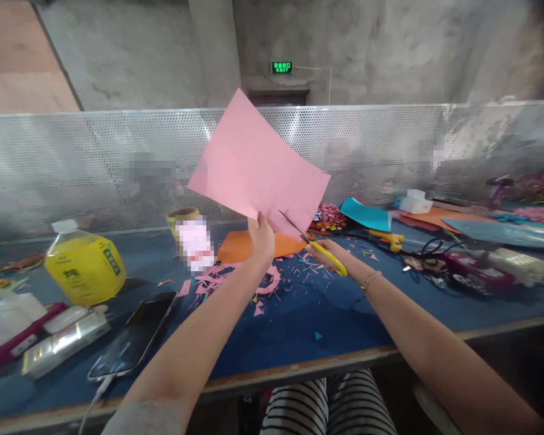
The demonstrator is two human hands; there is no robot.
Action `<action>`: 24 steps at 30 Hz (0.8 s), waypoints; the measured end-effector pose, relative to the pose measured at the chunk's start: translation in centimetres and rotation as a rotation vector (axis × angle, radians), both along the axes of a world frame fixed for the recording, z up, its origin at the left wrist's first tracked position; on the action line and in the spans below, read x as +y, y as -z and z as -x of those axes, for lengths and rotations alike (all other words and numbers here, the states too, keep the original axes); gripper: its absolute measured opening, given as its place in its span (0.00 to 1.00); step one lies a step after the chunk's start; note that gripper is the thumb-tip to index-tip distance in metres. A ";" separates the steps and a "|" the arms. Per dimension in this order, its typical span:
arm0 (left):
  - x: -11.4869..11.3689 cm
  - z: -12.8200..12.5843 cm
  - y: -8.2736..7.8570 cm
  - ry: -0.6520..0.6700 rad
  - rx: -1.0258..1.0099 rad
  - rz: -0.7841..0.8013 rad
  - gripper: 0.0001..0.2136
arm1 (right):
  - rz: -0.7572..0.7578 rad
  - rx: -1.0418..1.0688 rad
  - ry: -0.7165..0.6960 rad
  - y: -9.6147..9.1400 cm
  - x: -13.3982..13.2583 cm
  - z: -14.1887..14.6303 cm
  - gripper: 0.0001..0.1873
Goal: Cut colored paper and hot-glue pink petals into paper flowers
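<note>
My left hand (263, 234) pinches the lower edge of a large pink sheet of paper (254, 157), which is held up at a tilt above the table. Yellow-handled scissors (329, 257) are gripped in my right hand (329, 252). Their dark blades lie across the lower right part of the sheet; whether they are cutting into it I cannot tell. Beneath my hands an orange sheet (236, 246) lies on the blue table (294, 338), and pink paper scraps (272, 281) are scattered around it.
At the left stand a bottle of yellow liquid (86, 266) and a phone with a cable (136, 335). Teal paper (367, 214), a tissue pack (414, 202) and a purple power strip (474, 272) lie to the right. A perforated metal screen (72, 163) borders the back.
</note>
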State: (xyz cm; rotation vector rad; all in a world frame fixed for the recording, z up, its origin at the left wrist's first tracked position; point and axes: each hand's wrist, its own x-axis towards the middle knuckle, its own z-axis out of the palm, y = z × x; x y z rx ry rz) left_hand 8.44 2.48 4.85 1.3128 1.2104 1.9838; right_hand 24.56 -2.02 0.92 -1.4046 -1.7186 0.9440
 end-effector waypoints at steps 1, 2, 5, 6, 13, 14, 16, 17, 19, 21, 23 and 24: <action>0.1 0.0 0.0 -0.006 0.002 -0.002 0.17 | 0.003 -0.011 0.010 0.0 0.0 0.0 0.22; 0.2 0.1 0.1 -0.020 0.004 -0.003 0.17 | 0.005 -0.022 0.018 -0.1 0.0 0.1 0.22; 0.6 0.3 0.3 -0.032 0.004 0.013 0.18 | -0.010 -0.062 0.031 -0.2 0.0 0.1 0.23; 0.8 0.4 0.4 -0.032 0.000 0.018 0.17 | -0.020 -0.082 0.030 -0.2 0.0 0.0 0.23; 1.4 1.4 0.4 -0.058 -0.092 0.002 0.16 | -0.266 -0.333 0.034 -0.3 0.8 -1.0 0.23; 1.5 1.5 0.4 -0.064 -0.102 0.012 0.16 | -0.290 -0.370 0.048 -0.3 0.8 -1.2 0.23; 1.7 1.9 0.5 -0.076 -0.113 0.018 0.15 | -0.321 -0.438 0.088 -0.4 0.8 -1.5 0.23; 1.9 2.1 0.6 -0.083 -0.114 0.019 0.16 | -0.336 -0.469 0.112 -0.5 0.8 -1.7 0.22; 2.5 2.6 1.1 -0.089 -0.113 0.029 0.16 | -0.361 -0.527 0.161 -0.7 0.8 -2.1 0.21; 3.2 2.9 1.6 -0.077 -0.120 0.038 0.15 | -0.374 -0.590 0.212 -0.8 0.9 -2.5 0.21; 4.0 3.1 2.2 0.004 -0.171 0.063 0.13 | -0.390 -0.654 0.263 -0.9 0.9 -2.8 0.21; 4.3 3.1 2.5 0.092 -0.209 0.100 0.13 | -0.400 -0.685 0.283 -0.9 1.0 -2.9 0.22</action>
